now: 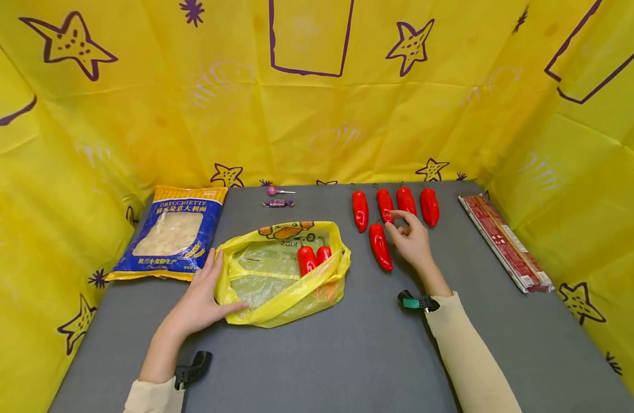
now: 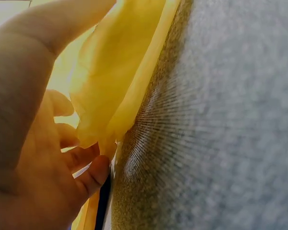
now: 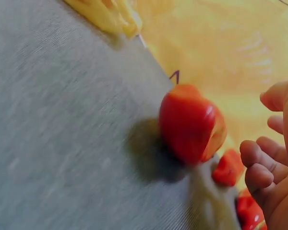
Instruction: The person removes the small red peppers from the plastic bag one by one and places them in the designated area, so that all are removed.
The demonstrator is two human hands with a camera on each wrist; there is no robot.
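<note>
Left hand point(image 1: 200, 301) lies on the grey bench point(image 1: 348, 355) with its fingers curled round the near-left rim of a yellow plastic bag point(image 1: 281, 272), holding the mouth open; the left wrist view shows the yellow film gathered against those fingers point(image 2: 86, 165). Two red peppers point(image 1: 313, 258) lie inside the bag, side by side near its right edge. Right hand point(image 1: 412, 241) hovers released, fingers loosely bent and grasping nothing, its fingertips just beside the row of loose peppers.

Five glossy red peppers lie outside the bag: four in a row point(image 1: 394, 205) toward the back of the bench and one point(image 1: 380, 246) nearer, just left of the right hand. They are smooth, tapered and shiny.

A blue-and-yellow pasta packet point(image 1: 172, 232) lies left of the bag, a lollipop point(image 1: 277, 191) and a wrapped sweet point(image 1: 278, 203) behind it, and a long red packet point(image 1: 505, 241) at the bench's right edge, well apart.
</note>
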